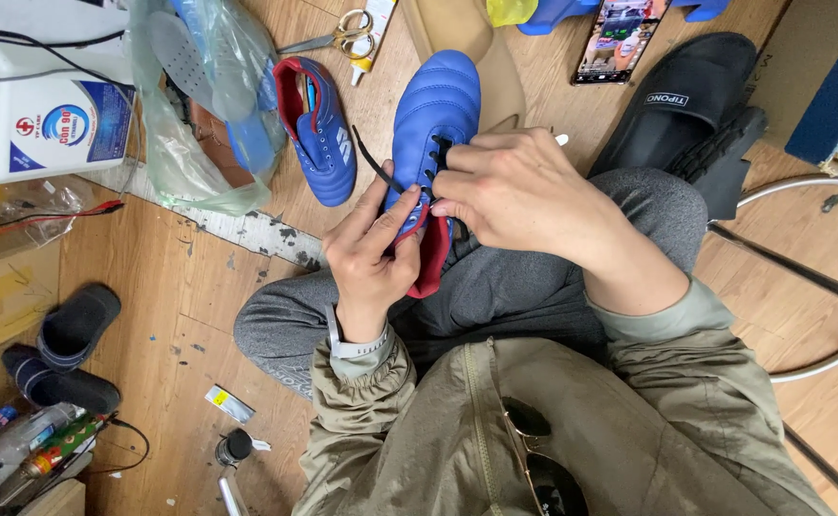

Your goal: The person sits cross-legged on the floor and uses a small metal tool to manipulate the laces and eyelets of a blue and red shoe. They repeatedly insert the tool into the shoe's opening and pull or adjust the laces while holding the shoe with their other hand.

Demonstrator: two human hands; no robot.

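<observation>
Lacing underway: my left hand (373, 250) clamps the blue shoe (430, 143) on my lap, my right hand (514, 186) pinches what looks like the black lace (373, 161). Next I'd need steady threading through the eyelets.

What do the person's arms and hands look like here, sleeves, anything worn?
Both hands are bare, no gloves or rings visible. The left hand comes out of an olive-khaki jacket sleeve with a crinkled, gathered cuff; a pale grey band circles the wrist just above it. The right hand has the same olive sleeve, pushed partway up the forearm.
</observation>
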